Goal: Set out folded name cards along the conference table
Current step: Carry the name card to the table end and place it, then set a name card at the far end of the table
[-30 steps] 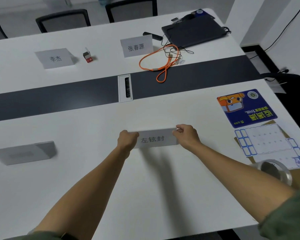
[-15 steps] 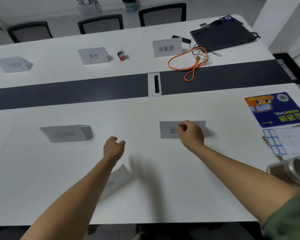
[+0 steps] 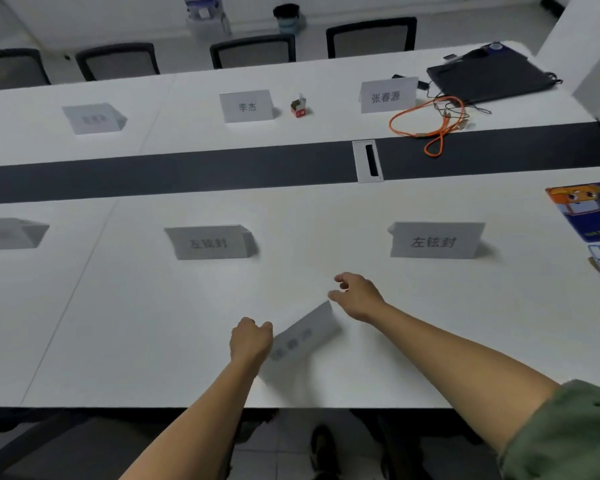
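A loose grey name card point(image 3: 302, 336) lies tilted on the white conference table point(image 3: 136, 341) near its front edge. My left hand point(image 3: 252, 342) is curled at the card's lower-left end and seems to grip it. My right hand point(image 3: 357, 296) hovers by the card's upper-right corner, fingers loosely spread, holding nothing. Folded cards stand along the near side: right card point(image 3: 435, 240), middle card point(image 3: 210, 242), left card point(image 3: 11, 233). On the far side stand another right card point(image 3: 387, 95), a middle card point(image 3: 246, 105) and a left card point(image 3: 94, 117).
A dark strip with a cable port point(image 3: 368, 161) runs down the table's middle. A laptop point(image 3: 489, 77), an orange cable point(image 3: 430, 126) and a small red box point(image 3: 298, 107) lie on the far side. A blue leaflet point(image 3: 586, 209) lies at the right edge. Chairs point(image 3: 253, 51) line the far side.
My right hand let go of the right standing card and drew back toward the loose card. My left hand dropped to that card's end. The view swung left.
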Demonstrator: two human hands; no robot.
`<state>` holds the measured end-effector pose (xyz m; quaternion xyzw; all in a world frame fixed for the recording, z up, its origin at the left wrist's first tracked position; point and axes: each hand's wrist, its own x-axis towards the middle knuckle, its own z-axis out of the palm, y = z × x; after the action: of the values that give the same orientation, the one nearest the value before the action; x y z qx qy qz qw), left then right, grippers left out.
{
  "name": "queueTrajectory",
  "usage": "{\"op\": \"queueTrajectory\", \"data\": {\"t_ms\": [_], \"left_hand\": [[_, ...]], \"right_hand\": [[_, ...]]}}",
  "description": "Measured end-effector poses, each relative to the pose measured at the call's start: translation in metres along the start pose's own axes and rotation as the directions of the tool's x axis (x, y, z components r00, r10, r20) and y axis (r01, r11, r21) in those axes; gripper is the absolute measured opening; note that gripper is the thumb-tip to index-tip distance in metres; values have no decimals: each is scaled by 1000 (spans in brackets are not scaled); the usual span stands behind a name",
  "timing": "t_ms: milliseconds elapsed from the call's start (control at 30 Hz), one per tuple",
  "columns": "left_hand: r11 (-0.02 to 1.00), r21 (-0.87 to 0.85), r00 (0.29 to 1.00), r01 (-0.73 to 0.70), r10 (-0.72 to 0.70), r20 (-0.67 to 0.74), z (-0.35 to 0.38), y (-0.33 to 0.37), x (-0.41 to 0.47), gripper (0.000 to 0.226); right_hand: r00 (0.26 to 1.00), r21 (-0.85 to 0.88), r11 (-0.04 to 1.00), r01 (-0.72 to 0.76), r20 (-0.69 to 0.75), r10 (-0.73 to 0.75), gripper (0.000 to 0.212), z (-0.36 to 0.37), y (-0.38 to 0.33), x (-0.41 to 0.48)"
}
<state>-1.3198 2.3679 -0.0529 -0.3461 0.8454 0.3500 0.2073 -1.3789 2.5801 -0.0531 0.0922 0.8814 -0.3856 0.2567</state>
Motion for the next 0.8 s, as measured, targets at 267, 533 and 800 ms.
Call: {"op": "queueTrajectory", "data": {"t_ms": [267,533,800], "left_hand": [[912,-327,966,246,-203,161,-5,-35,6,18],[954,-296,986,55,-5,169,-1,2,-7,17],[935,-203,923,-292,331,197,44,101,-90,24]], "right_hand": [[997,32,998,-61,58,59,61,46,-4,-18],[990,130,987,-90,-97,103,59,12,4,-58],[913,290,954,-75,-365,183,60,-91,50,-142]]}}
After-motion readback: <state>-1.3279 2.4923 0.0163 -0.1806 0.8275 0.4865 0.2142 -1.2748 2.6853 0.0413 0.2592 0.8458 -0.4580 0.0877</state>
